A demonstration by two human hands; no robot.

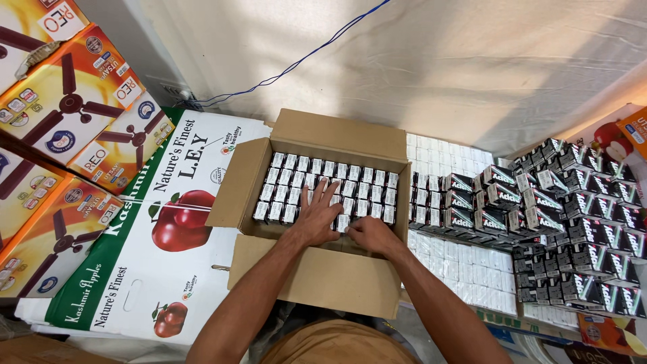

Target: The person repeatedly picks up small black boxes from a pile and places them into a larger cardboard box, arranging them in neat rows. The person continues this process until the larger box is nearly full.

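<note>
Small white-topped packets (323, 185) stood in tight rows inside an open brown cardboard carton (337, 135). On them the left hand (317, 216) lay flat, fingers spread; the right hand (369, 234) pinched one packet at the near row. Glossy black packs (579, 229) were stacked just right of it.

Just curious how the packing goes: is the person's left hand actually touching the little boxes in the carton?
Touching. The head view shows the left hand lying flat, fingers spread, on the small boxes packed inside the carton.
</note>
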